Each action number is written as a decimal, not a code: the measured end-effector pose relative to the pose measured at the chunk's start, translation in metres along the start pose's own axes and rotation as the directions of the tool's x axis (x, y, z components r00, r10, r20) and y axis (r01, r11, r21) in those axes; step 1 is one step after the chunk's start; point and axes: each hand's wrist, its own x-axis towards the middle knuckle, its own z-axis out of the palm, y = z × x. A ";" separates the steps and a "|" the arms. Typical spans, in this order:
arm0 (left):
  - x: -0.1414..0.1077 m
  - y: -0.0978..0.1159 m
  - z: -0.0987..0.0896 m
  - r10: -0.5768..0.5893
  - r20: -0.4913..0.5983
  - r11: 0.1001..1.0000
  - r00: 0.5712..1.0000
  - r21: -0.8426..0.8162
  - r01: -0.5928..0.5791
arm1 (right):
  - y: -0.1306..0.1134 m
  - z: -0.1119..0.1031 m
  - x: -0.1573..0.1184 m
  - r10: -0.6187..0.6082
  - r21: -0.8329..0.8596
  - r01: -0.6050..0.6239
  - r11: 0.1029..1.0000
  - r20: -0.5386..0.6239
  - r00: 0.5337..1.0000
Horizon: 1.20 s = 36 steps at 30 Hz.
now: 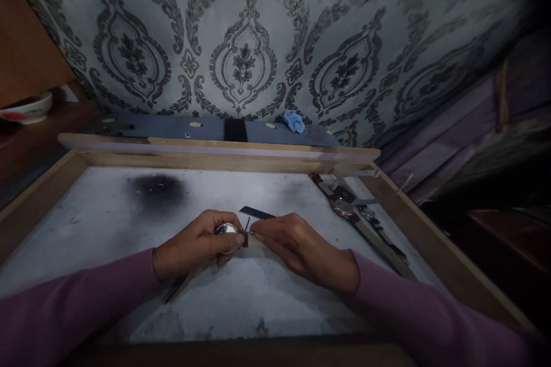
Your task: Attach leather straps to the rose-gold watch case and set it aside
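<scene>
My left hand (206,238) is closed around a wristwatch (227,229) with a round shiny case, held low over the middle of a white-bottomed tray. A thin dark pin-like piece (247,223) stands up beside the thumb. Just right of it, my right hand (301,246) has its fingers together and bent, their tips close to the watch's edge. What these fingertips pinch is too small to make out. Behind the right fingers lies a dark strap (258,213). A narrow strip (178,287) shows below my left wrist.
Several wristwatches with straps (343,205) lie along the tray's right side. The tray has a raised wooden rim (224,161). Beyond it are a blue-grey surface (163,126) and a crumpled blue cloth (294,121) against the patterned wall. A bowl (28,110) stands on the left.
</scene>
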 end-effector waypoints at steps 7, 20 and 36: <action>0.000 -0.003 -0.001 0.016 0.020 0.998 1.000 -0.056 -0.015 | -0.003 -0.001 0.000 0.022 0.028 -0.022 0.999 -0.023 0.999; -0.001 -0.005 0.001 0.016 -0.008 0.997 1.000 -0.074 -0.017 | -0.004 -0.004 0.001 0.018 0.044 -0.018 0.999 -0.010 1.000; -0.002 -0.004 0.005 0.032 -0.039 0.999 0.999 -0.022 -0.033 | -0.004 -0.008 0.002 0.038 0.069 -0.044 0.997 0.091 0.995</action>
